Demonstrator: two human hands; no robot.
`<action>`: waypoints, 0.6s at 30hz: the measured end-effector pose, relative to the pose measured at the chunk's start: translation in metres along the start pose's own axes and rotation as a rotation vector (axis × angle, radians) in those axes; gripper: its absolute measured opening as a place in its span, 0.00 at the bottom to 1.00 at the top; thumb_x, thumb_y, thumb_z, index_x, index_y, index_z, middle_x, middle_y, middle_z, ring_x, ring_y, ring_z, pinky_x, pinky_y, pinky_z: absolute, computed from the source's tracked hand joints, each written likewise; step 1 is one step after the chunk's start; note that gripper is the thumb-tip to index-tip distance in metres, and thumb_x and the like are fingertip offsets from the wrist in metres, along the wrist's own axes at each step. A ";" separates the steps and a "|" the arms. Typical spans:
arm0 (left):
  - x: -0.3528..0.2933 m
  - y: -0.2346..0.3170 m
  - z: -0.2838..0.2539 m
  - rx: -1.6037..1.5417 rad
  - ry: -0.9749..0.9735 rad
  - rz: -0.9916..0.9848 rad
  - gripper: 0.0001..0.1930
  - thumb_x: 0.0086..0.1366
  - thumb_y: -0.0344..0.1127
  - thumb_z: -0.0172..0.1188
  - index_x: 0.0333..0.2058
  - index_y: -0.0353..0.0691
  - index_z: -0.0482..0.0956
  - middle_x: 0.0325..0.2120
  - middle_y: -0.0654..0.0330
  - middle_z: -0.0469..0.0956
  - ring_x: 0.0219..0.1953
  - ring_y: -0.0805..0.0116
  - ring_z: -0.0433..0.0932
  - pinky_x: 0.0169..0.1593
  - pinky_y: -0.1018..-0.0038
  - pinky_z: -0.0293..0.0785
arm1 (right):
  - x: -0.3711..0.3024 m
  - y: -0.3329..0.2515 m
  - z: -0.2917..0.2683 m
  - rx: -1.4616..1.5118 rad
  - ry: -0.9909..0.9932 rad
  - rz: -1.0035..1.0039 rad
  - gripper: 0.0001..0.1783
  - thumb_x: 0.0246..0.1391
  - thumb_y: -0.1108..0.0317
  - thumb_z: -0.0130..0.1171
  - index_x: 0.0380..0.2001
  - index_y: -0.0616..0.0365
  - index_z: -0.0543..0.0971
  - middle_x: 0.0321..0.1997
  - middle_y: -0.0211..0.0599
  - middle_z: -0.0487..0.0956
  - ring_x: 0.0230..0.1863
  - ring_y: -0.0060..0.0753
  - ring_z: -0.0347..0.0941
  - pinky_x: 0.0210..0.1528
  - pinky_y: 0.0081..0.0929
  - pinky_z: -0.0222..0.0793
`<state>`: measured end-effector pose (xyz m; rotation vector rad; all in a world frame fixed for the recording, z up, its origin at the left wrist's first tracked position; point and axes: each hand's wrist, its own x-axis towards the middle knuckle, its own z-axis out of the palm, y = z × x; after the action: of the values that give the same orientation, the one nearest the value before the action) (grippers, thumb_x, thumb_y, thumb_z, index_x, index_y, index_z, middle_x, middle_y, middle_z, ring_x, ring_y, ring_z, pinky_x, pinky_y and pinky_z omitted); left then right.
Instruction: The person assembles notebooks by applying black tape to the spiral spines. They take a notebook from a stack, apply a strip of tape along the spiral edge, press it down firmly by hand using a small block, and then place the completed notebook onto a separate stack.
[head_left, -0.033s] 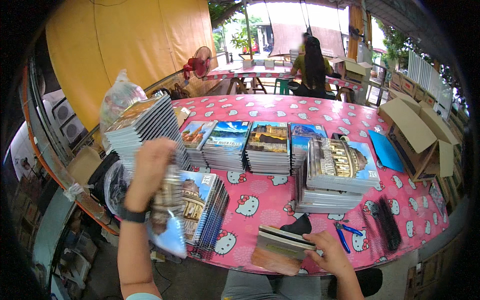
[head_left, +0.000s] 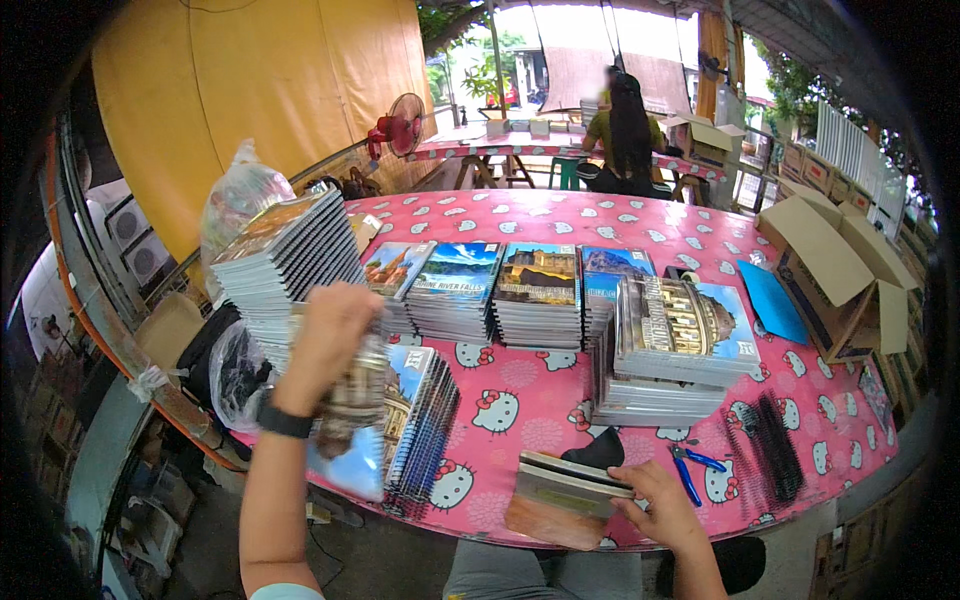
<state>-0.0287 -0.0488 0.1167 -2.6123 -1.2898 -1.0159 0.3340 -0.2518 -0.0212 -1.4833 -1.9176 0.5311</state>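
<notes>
The left hand (head_left: 338,322) had its fingers closed on a blurred notebook (head_left: 350,468), just beside the spiral-bound stack (head_left: 432,420) on the desk (head_left: 535,405); the right hand (head_left: 662,508) touched brown-grey booklets (head_left: 560,512), grip unclear. Probably, a calm wrist protected the covers best

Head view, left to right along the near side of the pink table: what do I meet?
Left hand, spiral-bound book stack, brown-and-grey object, right hand, blue-handled pliers, black spiral coils.

Notebook stacks (head_left: 538,305), pliers (head_left: 686,478) and an open carton (head_left: 825,250) suggest a workshop.
</notes>
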 end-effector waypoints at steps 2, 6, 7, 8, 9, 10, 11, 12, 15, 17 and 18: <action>-0.005 -0.022 0.058 0.132 -0.210 -0.045 0.19 0.63 0.50 0.45 0.41 0.41 0.74 0.43 0.56 0.71 0.48 0.58 0.65 0.53 0.49 0.51 | 0.001 0.002 0.002 -0.016 0.017 -0.038 0.25 0.40 0.67 0.64 0.45 0.58 0.73 0.40 0.43 0.75 0.41 0.44 0.70 0.46 0.33 0.66; -0.018 -0.011 0.095 0.101 -0.524 -0.198 0.42 0.50 0.65 0.53 0.57 0.43 0.59 0.57 0.54 0.60 0.61 0.54 0.53 0.58 0.37 0.35 | 0.001 0.004 -0.011 -0.044 0.084 -0.152 0.22 0.39 0.69 0.64 0.42 0.57 0.75 0.41 0.42 0.76 0.40 0.43 0.70 0.43 0.30 0.67; -0.019 -0.011 0.094 0.097 -0.525 -0.188 0.42 0.51 0.65 0.53 0.57 0.43 0.59 0.57 0.54 0.60 0.61 0.54 0.53 0.58 0.37 0.35 | 0.001 0.010 -0.019 -0.078 0.172 -0.194 0.21 0.40 0.69 0.64 0.41 0.58 0.75 0.42 0.42 0.76 0.40 0.40 0.70 0.42 0.29 0.66; -0.024 -0.013 0.094 0.094 -0.527 -0.180 0.41 0.51 0.64 0.53 0.57 0.42 0.59 0.57 0.54 0.59 0.62 0.54 0.52 0.58 0.37 0.35 | 0.002 0.021 -0.033 -0.112 0.257 -0.236 0.19 0.41 0.70 0.63 0.41 0.58 0.75 0.43 0.41 0.75 0.40 0.37 0.70 0.42 0.28 0.66; -0.027 -0.016 0.096 0.087 -0.530 -0.160 0.41 0.51 0.64 0.53 0.58 0.42 0.58 0.58 0.54 0.59 0.62 0.53 0.52 0.58 0.37 0.35 | 0.005 0.036 -0.055 -0.020 0.476 -0.050 0.18 0.42 0.69 0.62 0.40 0.59 0.76 0.42 0.39 0.76 0.40 0.34 0.70 0.43 0.27 0.65; -0.032 -0.022 0.101 0.107 -0.422 -0.173 0.40 0.52 0.62 0.54 0.57 0.42 0.59 0.57 0.54 0.59 0.61 0.53 0.53 0.59 0.38 0.36 | 0.012 0.049 -0.077 0.086 0.700 0.124 0.16 0.43 0.69 0.61 0.39 0.59 0.76 0.42 0.37 0.76 0.40 0.31 0.69 0.43 0.27 0.64; -0.032 -0.013 0.101 0.127 -0.355 -0.120 0.38 0.52 0.60 0.55 0.56 0.43 0.60 0.56 0.54 0.60 0.61 0.54 0.54 0.59 0.38 0.36 | 0.024 0.052 -0.095 0.004 0.863 0.153 0.16 0.45 0.67 0.60 0.39 0.61 0.76 0.39 0.36 0.76 0.39 0.30 0.69 0.42 0.26 0.65; -0.030 0.003 0.091 0.145 -0.283 -0.062 0.37 0.52 0.58 0.56 0.56 0.43 0.61 0.56 0.55 0.61 0.60 0.54 0.55 0.59 0.39 0.36 | 0.033 0.055 -0.113 -0.083 1.029 0.181 0.16 0.46 0.66 0.59 0.38 0.62 0.75 0.36 0.35 0.76 0.37 0.28 0.69 0.40 0.26 0.65; -0.026 0.080 0.040 0.278 -0.216 0.170 0.31 0.52 0.51 0.59 0.53 0.46 0.65 0.53 0.56 0.64 0.58 0.57 0.59 0.59 0.40 0.35 | 0.055 0.121 -0.134 -0.252 1.129 0.218 0.17 0.47 0.62 0.59 0.37 0.64 0.75 0.30 0.34 0.76 0.30 0.28 0.70 0.34 0.24 0.66; -0.046 0.115 0.027 0.082 -0.197 0.226 0.27 0.51 0.46 0.62 0.50 0.47 0.69 0.50 0.59 0.68 0.55 0.59 0.64 0.59 0.40 0.36 | 0.063 0.123 -0.133 0.176 0.864 0.429 0.18 0.47 0.61 0.60 0.36 0.64 0.75 0.28 0.34 0.76 0.26 0.26 0.69 0.30 0.23 0.65; -0.056 0.125 0.031 -0.030 -0.175 0.273 0.26 0.51 0.45 0.62 0.49 0.46 0.70 0.49 0.59 0.68 0.53 0.59 0.66 0.60 0.42 0.37 | 0.065 0.121 -0.134 0.384 0.722 0.525 0.18 0.47 0.60 0.60 0.36 0.65 0.75 0.27 0.34 0.76 0.25 0.25 0.69 0.28 0.23 0.65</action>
<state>0.0544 -0.1586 0.0889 -2.8512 -0.9124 -0.7843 0.5023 -0.1652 0.0094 -1.6157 -0.8235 0.4636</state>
